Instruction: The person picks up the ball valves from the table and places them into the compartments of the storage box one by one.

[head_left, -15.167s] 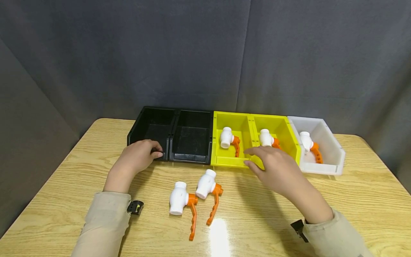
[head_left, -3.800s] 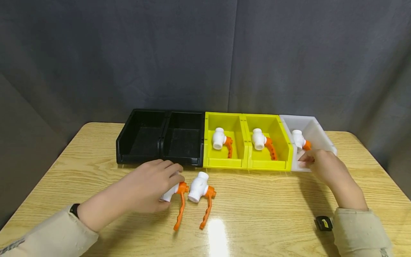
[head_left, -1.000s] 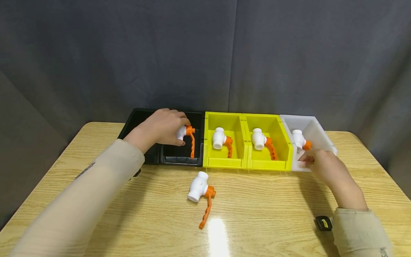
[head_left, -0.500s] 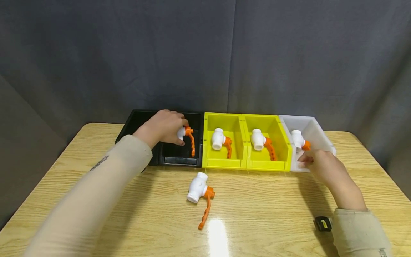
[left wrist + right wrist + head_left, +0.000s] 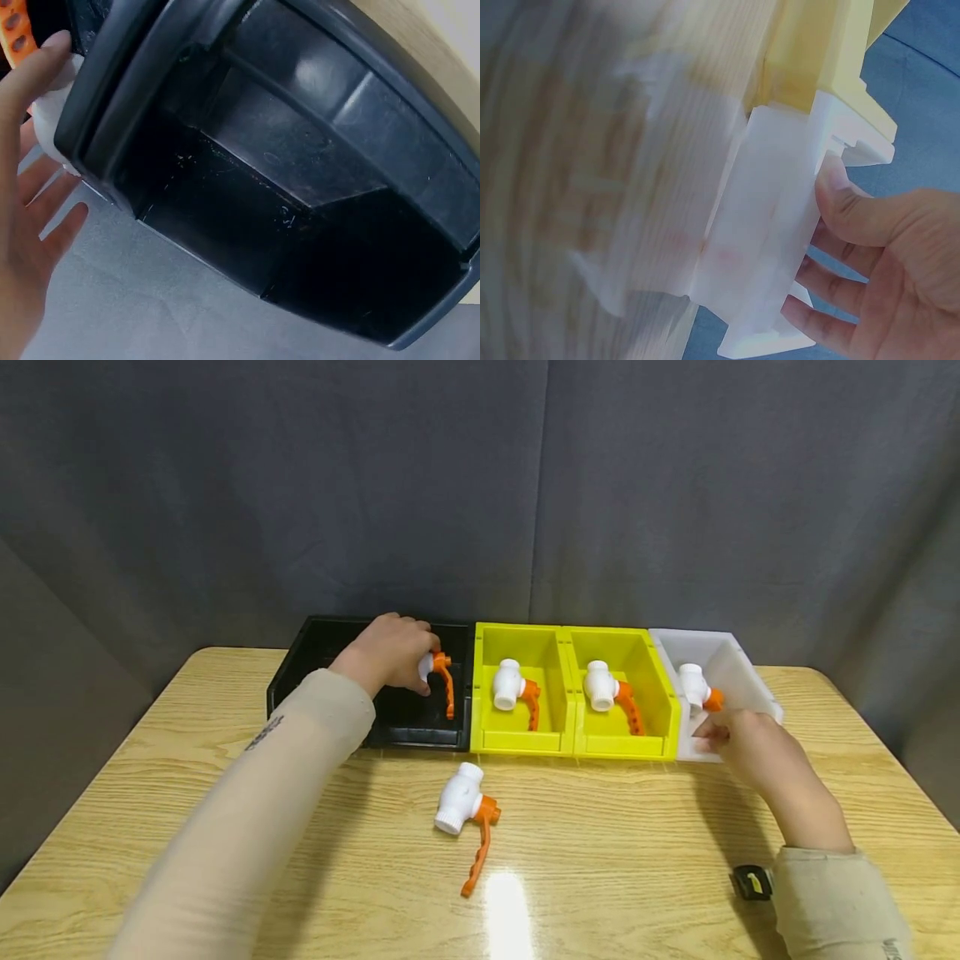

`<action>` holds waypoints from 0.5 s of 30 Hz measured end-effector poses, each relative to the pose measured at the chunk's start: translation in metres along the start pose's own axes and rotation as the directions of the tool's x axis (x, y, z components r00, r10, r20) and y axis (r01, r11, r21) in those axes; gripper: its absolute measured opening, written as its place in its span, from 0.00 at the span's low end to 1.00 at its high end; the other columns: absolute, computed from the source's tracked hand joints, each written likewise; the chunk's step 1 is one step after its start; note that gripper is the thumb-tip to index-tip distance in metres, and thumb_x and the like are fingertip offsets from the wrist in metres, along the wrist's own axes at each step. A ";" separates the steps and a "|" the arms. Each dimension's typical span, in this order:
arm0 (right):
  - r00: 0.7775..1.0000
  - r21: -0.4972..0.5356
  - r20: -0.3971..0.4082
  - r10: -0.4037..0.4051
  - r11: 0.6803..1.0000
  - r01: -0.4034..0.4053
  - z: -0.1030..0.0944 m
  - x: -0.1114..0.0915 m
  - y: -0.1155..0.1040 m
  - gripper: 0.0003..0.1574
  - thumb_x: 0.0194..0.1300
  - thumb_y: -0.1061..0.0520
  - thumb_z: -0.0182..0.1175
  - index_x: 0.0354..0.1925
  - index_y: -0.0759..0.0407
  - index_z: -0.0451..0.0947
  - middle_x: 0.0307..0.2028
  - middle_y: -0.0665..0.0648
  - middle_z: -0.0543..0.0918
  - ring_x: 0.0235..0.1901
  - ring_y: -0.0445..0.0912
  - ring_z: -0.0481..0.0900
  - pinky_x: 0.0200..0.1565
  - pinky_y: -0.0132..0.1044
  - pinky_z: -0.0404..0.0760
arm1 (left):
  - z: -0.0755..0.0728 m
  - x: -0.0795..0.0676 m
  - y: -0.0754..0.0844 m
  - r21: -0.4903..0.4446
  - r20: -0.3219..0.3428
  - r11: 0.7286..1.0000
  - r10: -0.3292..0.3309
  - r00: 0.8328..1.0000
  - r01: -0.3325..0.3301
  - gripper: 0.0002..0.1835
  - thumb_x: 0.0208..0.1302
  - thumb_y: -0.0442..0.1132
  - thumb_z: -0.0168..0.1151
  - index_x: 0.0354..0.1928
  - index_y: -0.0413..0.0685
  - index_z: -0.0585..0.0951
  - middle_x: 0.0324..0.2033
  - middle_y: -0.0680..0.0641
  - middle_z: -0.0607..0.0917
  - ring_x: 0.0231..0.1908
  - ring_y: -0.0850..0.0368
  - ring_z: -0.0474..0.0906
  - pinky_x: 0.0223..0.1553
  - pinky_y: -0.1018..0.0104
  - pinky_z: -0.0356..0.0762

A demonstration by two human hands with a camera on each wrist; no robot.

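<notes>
In the head view my left hand (image 5: 393,652) reaches into the right-hand black bin (image 5: 427,739). It grips the white body of a ball valve with an orange lever (image 5: 449,689), body partly hidden by the fingers. The left wrist view has the thumb on that white body (image 5: 49,120). My right hand (image 5: 765,760) is at the front of the white bin (image 5: 750,685); in the right wrist view thumb and fingers hold its front edge (image 5: 802,225). Another ball valve (image 5: 461,800) lies on the table, and one (image 5: 692,685) sits inside the white bin.
Two yellow bins (image 5: 525,742) stand between the black and white ones, each with a ball valve (image 5: 508,685) inside. The left black bin (image 5: 225,202) adjoins the one being reached into. Behind the wooden table (image 5: 600,860) hangs a grey curtain (image 5: 420,485).
Since 3.8 s ago my left hand has carried one ball valve from the table into the right black bin. Over the last second it barely shifts; the right hand stays put.
</notes>
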State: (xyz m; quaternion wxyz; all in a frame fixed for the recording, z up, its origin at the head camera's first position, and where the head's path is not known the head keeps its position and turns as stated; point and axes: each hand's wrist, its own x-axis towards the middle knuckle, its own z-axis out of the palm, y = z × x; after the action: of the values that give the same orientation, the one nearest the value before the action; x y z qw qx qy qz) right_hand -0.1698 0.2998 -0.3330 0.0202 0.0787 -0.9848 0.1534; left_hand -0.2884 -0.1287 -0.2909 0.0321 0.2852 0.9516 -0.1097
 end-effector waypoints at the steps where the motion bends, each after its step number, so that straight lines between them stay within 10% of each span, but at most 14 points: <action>1: 1.000 0.000 0.002 0.000 1.000 0.000 0.000 0.000 0.000 0.05 0.61 0.68 0.62 0.33 0.62 0.84 0.32 0.61 0.82 0.33 0.59 0.76 0.39 0.58 0.76 | 0.000 0.000 0.000 -0.002 0.003 1.000 -0.005 1.000 0.005 0.33 0.50 0.56 0.78 0.56 0.48 0.83 0.48 0.47 0.82 0.47 0.48 0.78 0.57 0.52 0.72; 15: 1.000 -0.002 0.002 0.007 1.000 -0.007 0.000 -0.002 0.000 0.05 0.61 0.69 0.62 0.33 0.63 0.83 0.30 0.61 0.80 0.32 0.59 0.74 0.37 0.55 0.75 | 0.013 0.010 0.012 0.032 0.032 0.999 0.005 0.999 -0.006 0.31 0.51 0.55 0.78 0.55 0.49 0.83 0.47 0.49 0.83 0.48 0.50 0.79 0.57 0.54 0.74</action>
State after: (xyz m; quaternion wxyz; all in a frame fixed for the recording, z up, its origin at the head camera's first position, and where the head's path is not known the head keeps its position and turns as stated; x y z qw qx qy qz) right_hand -0.1683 0.2998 -0.3327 0.0185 0.0754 -0.9852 0.1525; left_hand -0.2903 -0.1162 -0.3070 0.0431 0.2866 0.9483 -0.1293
